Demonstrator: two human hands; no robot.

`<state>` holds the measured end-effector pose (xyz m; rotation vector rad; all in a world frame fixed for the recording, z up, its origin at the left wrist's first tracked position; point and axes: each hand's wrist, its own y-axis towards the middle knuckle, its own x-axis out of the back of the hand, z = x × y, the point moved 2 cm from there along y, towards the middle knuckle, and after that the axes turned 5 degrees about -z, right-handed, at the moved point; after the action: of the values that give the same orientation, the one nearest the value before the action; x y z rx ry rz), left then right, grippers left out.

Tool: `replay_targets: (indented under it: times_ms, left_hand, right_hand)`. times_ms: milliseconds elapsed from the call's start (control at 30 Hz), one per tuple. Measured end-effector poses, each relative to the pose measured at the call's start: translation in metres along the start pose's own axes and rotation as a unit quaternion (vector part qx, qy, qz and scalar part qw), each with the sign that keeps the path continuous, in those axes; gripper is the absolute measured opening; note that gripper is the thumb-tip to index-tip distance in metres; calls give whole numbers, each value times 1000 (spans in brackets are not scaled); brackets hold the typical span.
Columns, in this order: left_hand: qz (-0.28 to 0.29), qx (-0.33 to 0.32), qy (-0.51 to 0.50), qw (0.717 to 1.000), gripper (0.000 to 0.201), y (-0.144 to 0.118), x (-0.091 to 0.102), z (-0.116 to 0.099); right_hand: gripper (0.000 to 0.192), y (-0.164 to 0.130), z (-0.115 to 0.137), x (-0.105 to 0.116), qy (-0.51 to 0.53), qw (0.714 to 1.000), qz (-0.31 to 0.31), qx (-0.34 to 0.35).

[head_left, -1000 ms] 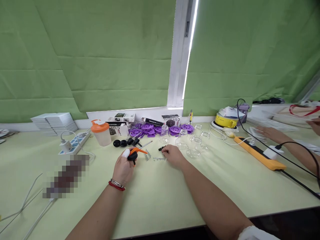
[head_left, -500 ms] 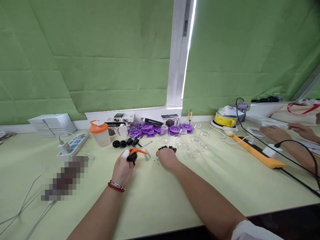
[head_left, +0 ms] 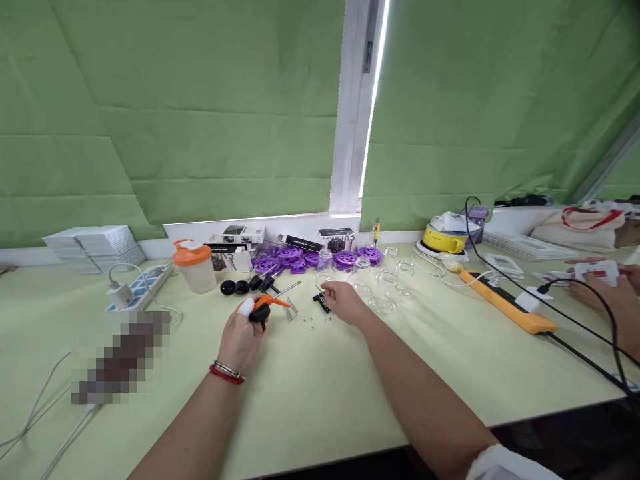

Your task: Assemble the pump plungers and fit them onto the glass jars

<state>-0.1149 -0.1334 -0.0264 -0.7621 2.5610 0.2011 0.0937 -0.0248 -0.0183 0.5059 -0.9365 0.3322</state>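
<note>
Green curtains (head_left: 215, 120) hang behind a pale table (head_left: 300, 407), where the left hand (head_left: 243, 340) has its fingers clamped on an orange-and-black part (head_left: 259, 313); the right hand (head_left: 345, 303) bends its fingers inward, whether closed on anything I cannot tell. Purple discs (head_left: 346, 260) and clear cups (head_left: 387, 283) crowd beyond, while black pieces (head_left: 321, 305), partly hidden, lie just by the right fingertips.

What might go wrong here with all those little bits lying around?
The tiny metal pieces lie loose near the right hand, so a careless brush might scatter them. The clear containers sit close beside that hand and could be knocked. The black-and-orange part in the left hand might slip if the grip loosens.
</note>
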Motion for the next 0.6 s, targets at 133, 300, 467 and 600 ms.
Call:
replay_targets:
  times_ms: [133, 300, 467, 600]
  left_hand:
    - [2, 8, 3, 1000, 29, -3, -3, -3]
    - [0, 7, -4, 1000, 28, -5, -6, -4]
    - [-4, 8, -9, 1000, 30, -4, -4, -3]
    - [3, 13, 0, 1000, 30, -3, -2, -1]
  right_hand:
    - [27, -17, -19, 8, 74, 996, 30, -45]
    - [20, -42, -23, -1, 8, 998, 51, -45]
    - [21, -56, -16, -13, -172, 981, 52, 70]
    - [20, -61, -10, -18, -239, 963, 53, 111]
